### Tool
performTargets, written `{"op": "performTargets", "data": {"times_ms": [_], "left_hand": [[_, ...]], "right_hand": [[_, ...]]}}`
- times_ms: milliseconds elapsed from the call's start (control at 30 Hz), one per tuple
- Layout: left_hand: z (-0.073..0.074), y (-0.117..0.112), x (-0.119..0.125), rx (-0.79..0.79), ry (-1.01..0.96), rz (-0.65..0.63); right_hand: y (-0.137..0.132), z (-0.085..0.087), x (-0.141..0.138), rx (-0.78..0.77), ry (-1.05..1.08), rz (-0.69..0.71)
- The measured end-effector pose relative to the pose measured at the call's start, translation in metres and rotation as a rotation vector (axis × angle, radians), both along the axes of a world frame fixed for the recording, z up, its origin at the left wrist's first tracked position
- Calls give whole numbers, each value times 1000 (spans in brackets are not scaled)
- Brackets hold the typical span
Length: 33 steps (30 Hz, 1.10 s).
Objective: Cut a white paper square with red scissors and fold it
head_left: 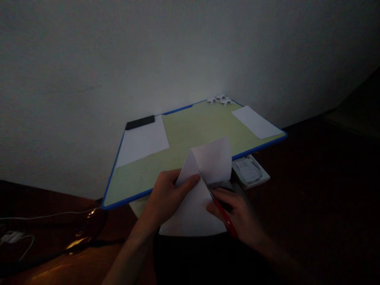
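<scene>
A white sheet of paper [192,213] is held up in front of me, past the table's near edge, with a cut running down from near its top. My left hand [170,194] grips the left part, thumb on the front and the other fingers hidden behind. In my right hand [237,213] is a pair of scissors [223,217] with red handles. Their blades lie along the cut, mostly hidden by the paper. The flap right of the cut [215,160] bends away toward the table.
A light green table [192,124] with a blue rim stands against the wall. On it are a paper sheet [142,140] under a dark flat object [140,122], a smaller paper [257,122], and a pile of paper pieces [221,99]. A white box-like object [251,171] sits below the right edge.
</scene>
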<state>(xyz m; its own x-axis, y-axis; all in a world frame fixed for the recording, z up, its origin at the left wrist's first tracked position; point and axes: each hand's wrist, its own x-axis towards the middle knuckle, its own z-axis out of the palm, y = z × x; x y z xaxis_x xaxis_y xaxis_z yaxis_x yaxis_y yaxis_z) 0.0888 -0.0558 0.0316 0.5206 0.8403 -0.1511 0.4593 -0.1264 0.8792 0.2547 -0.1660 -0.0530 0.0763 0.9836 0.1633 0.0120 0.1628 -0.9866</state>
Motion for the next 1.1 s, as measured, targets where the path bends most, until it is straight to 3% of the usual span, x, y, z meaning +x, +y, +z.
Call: {"op": "performTargets", "data": {"times_ms": [700, 933, 1100], "left_hand": [[4, -3, -2, 8, -1, 48], [7, -4, 0, 39, -6, 59], [4, -3, 0, 68, 17, 48]], "right_hand": [[-8, -3, 13, -21, -19, 109], [-11, -11, 16, -23, -56, 107], [-8, -5, 16, 0, -72, 107]]}}
